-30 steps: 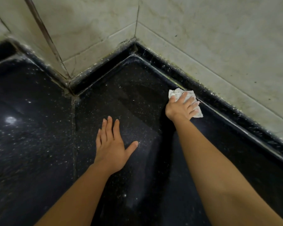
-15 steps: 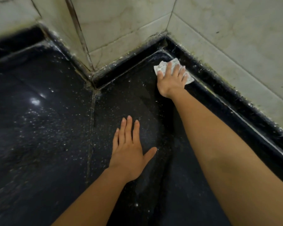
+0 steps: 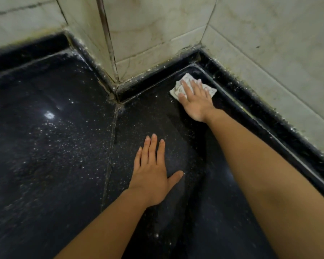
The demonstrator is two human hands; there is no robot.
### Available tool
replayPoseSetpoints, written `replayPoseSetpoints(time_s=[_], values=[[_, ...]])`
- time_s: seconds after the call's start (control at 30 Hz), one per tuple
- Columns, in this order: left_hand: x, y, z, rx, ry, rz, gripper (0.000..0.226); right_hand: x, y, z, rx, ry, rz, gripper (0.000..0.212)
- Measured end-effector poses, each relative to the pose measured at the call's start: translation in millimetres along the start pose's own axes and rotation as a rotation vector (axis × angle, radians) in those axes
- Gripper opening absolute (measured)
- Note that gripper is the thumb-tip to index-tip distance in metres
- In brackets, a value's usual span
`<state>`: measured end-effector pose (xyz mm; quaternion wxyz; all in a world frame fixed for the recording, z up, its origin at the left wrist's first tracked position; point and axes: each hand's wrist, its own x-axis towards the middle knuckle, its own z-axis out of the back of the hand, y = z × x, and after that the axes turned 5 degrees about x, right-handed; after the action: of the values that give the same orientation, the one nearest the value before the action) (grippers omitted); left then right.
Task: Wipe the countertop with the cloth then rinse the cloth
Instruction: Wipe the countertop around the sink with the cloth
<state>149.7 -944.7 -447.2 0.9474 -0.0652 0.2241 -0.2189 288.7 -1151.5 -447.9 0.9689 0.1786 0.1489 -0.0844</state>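
A small white cloth (image 3: 180,86) lies flat on the black speckled countertop (image 3: 54,156), close to the inner corner at the back right. My right hand (image 3: 195,99) presses down on it with straight fingers, covering most of it; only its left part and right tip show. My left hand (image 3: 153,174) rests flat on the countertop nearer to me, fingers straight and together, thumb spread out, holding nothing.
A raised black rim (image 3: 260,113) runs along the right side and the back. Pale tiled walls (image 3: 269,43) rise behind it, and a tiled pillar corner (image 3: 108,53) juts into the counter. A seam (image 3: 110,156) crosses the stone left of my left hand.
My right hand has slid the cloth along the right rim into the back corner, then a little leftward. My left hand has stayed flat on the counter.
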Motion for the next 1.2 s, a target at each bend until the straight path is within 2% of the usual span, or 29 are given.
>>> replayPoseSetpoints(time_s=[0.2,0.37,0.5,0.57,0.7,0.9,1.07,1.2], values=[[-3,4,1,-0.082,-0.035,-0.020,0.096,-36,0,-13,-0.006,0.026,0.031,0.058],[-4,12,1,-0.212,-0.018,-0.067,0.083,-74,-12,-24,0.019,0.027,0.009,0.057],[-26,32,1,-0.068,-0.034,-0.189,0.079,-109,-24,-33,0.027,0.022,-0.027,0.057],[-43,39,1,-0.072,-0.088,-0.196,0.078,-127,-28,-37,0.039,0.021,-0.050,0.057],[-73,55,-2,-0.093,-0.195,-0.089,0.076,-170,-30,-46,0.067,0.017,-0.077,0.058],[-99,95,-12,-0.039,-0.173,0.147,0.077,-238,-14,-71,0.040,0.065,-0.025,0.056],[-105,107,-12,0.016,-0.159,0.143,0.075,-290,3,-90,-0.066,0.167,0.196,0.056],[-99,110,-12,0.005,-0.144,0.135,0.075,-279,-5,-78,-0.118,0.216,0.276,0.055]])
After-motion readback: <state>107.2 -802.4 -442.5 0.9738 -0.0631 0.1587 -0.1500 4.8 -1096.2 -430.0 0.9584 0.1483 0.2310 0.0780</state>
